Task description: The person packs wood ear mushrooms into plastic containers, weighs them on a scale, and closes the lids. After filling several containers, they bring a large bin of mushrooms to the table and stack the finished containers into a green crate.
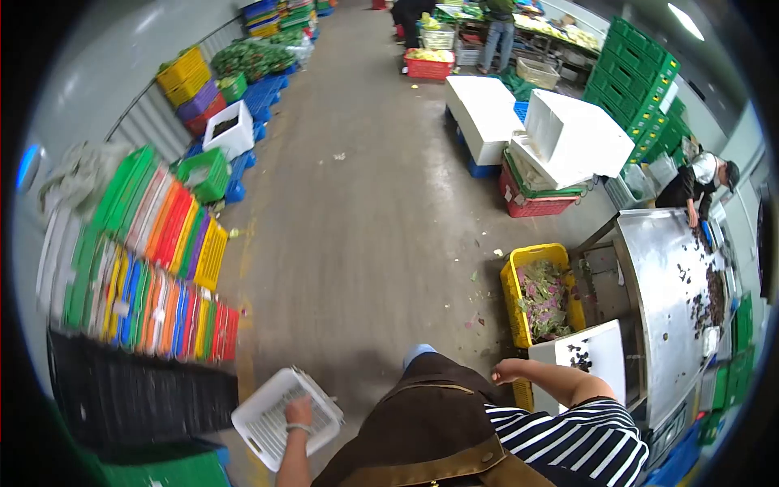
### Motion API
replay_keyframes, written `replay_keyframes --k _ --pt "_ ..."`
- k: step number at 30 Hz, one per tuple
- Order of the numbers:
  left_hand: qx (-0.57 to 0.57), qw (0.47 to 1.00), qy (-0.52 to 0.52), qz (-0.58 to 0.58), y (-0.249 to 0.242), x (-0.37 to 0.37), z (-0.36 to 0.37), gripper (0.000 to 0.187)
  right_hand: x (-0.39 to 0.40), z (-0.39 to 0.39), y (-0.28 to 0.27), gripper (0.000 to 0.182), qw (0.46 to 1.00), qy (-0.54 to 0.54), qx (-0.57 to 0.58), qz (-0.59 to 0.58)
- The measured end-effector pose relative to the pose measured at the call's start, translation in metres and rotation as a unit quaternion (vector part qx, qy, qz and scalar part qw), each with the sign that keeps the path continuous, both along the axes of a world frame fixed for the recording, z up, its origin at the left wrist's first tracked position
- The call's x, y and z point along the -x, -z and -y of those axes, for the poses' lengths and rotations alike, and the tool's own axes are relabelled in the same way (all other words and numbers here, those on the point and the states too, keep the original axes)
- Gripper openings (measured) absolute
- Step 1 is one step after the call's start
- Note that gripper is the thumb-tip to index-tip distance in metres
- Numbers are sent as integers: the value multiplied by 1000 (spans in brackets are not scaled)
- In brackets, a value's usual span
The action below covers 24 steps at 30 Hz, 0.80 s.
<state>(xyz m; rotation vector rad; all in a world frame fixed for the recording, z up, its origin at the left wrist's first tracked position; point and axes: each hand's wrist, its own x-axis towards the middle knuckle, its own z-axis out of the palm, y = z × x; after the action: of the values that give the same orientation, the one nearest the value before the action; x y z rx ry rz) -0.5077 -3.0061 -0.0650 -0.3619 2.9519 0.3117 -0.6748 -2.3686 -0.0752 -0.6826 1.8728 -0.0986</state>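
At the lower left, my left hand [299, 411], with a band on its wrist, is closed on a white slatted plastic basket [258, 422] beside my body. The exact grip of the fingers is hard to make out. My right hand [509, 371] is curled in front of my dark apron [430, 414] with nothing visible in it. Close by that hand stand a white foam box [556, 354] with dark pieces on it and a yellow crate [513, 296] of leafy scraps [542, 296].
Colourful stacked crates [162, 304] line the left side. A metal table [661, 280] with dark pieces is on the right, with a person [702, 183] working at its far end. White foam boxes [487, 122] and green crates [629, 77] stand beyond. The concrete floor [357, 219] runs ahead.
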Motion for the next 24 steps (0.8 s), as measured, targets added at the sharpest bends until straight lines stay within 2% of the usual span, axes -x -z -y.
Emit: replay_keyframes --k 1,2,3,4,6,7,9,10,11,12,13,14,15,16,17,18,20,24 --pt "12 994 -106 24 -48 66 10 58 24 15 7 33 999 39 16 -15" --pt "47 997 -30 -48 -44 119 45 62 46 27 11 32 996 77 31 -29" --pt "76 994 -55 -64 -63 171 62 63 75 55 0 32 996 58 -23 -58" --pt "-62 993 -103 -19 -109 221 67 60 102 85 4 33 997 33 -42 -53" --pt "-52 989 -91 -104 -104 287 99 47 174 124 10 36 995 -25 -85 -50" --pt "-114 978 -73 -159 -96 311 111 41 209 137 35 39 997 -33 -28 -64" --pt "-205 950 -31 -232 -56 337 142 26 287 187 27 38 995 -51 -39 -73" --pt "-288 936 -197 -53 -64 342 139 24 327 214 22 36 995 -53 -47 -68" --pt "-377 890 -254 -23 -58 346 135 21 371 241 18 34 995 -55 -53 -63" --pt "-311 925 -214 -41 7 338 156 17 414 266 6 31 994 -60 -23 -92" --pt "-297 926 -230 36 13 346 145 17 457 291 -5 28 991 -66 6 -120" --pt "-288 923 -233 106 14 366 132 17 506 321 9 25 989 -89 -39 -115" --pt "-289 916 -234 154 19 386 125 17 545 350 -34 25 985 -93 -23 -141" --pt "-291 910 -234 182 21 408 124 18 588 380 -52 24 979 -121 -26 -161" --pt "-295 905 -232 201 25 431 126 18 632 407 -36 24 977 -93 4 -193" --pt "-298 902 -229 213 30 457 134 19 668 438 -63 25 972 -69 42 -221" --pt "-299 901 -217 227 39 507 157 20 738 491 -76 27 960 -2 125 -251" --pt "-292 908 -197 227 39 618 242 23 849 586 -75 31 948 114 163 -248"
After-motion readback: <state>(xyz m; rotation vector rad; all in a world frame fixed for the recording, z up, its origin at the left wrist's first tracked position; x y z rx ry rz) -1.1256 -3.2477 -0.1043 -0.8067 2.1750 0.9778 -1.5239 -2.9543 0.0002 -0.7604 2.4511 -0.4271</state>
